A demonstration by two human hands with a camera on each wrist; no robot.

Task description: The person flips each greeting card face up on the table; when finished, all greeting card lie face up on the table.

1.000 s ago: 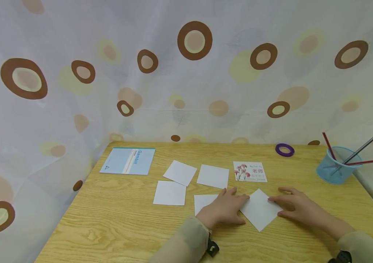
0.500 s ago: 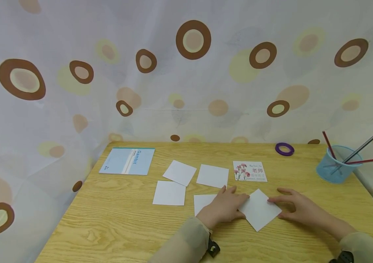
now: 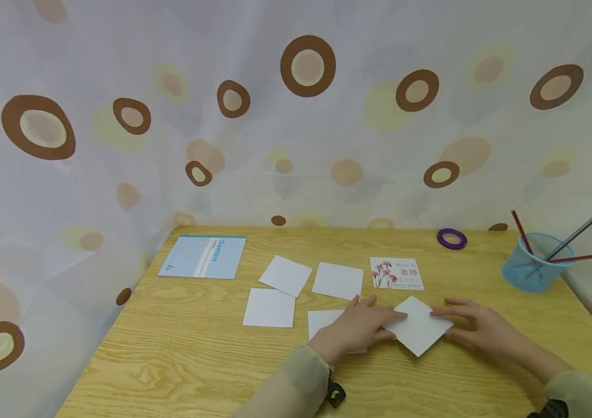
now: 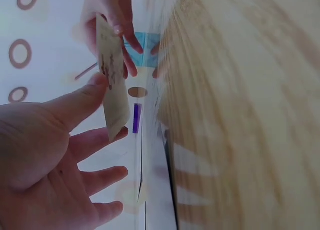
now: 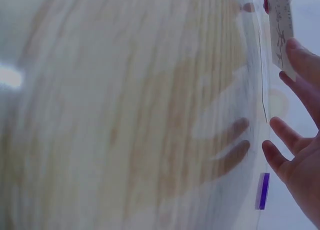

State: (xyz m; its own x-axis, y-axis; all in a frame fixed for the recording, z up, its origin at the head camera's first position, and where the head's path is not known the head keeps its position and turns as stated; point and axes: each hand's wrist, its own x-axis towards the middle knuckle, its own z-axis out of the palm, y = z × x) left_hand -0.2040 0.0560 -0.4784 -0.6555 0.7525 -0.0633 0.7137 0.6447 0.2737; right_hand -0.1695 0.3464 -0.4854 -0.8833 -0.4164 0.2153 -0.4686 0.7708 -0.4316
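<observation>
A card point(image 3: 418, 327) with a blank white upper face is held up off the table, one corner towards the person. My left hand point(image 3: 356, 328) pinches its left corner between thumb and index finger, the other fingers spread. At the opposite corner my right hand point(image 3: 486, 332) pinches it the same way. In the left wrist view the underside of the card point(image 4: 114, 75) carries a dark print too small to read. A white card point(image 3: 322, 320) lies partly hidden under my left hand. Just beyond the hands lies a card with pink flowers and red characters point(image 3: 396, 273).
White cards point(image 3: 285, 275) lie face-blank at centre left, two of them overlapping. A light blue booklet point(image 3: 203, 256) is at the back left. A purple ring point(image 3: 452, 238) and a blue mesh pencil cup point(image 3: 531, 273) with pencils stand at the back right.
The card has been lifted from the table and shifted slightly right and away from the person. My left hand has gone from touching its edge to pinching it.
</observation>
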